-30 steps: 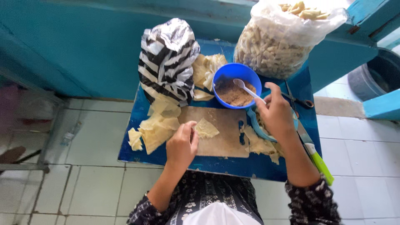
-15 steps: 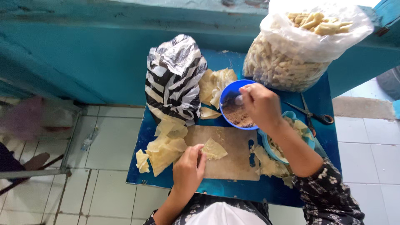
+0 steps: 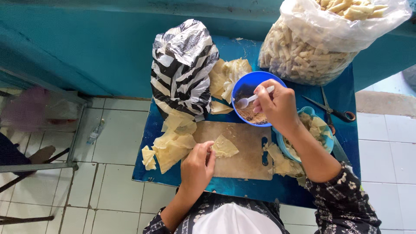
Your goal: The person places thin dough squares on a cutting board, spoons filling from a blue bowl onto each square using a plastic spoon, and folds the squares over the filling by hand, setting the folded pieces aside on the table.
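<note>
Seen from above, a person in a dark patterned top works at a small blue worktop (image 3: 156,125) standing on a white tiled floor. Nearest, the left hand (image 3: 197,167) rests on a wooden cutting board (image 3: 245,151), its fingers pinched on the edge of a pale yellow triangular wrapper (image 3: 224,147) lying flat on the board. Just left of the board lies a loose pile of similar wrappers (image 3: 171,145). To the right, a light blue bowl (image 3: 323,134) holds more scraps, partly hidden by the forearm. Further off, the right hand (image 3: 279,106) has its fingers closed around the handle of a white plastic spoon (image 3: 247,102), whose bowl dips into brown filling inside a round blue bowl (image 3: 251,80). Scissors (image 3: 333,110) lie at the right edge. Farthest away stand a black-and-white striped plastic bag (image 3: 184,65) and a large clear bag of pale rolled snacks (image 3: 312,47), against a teal wall.
</note>
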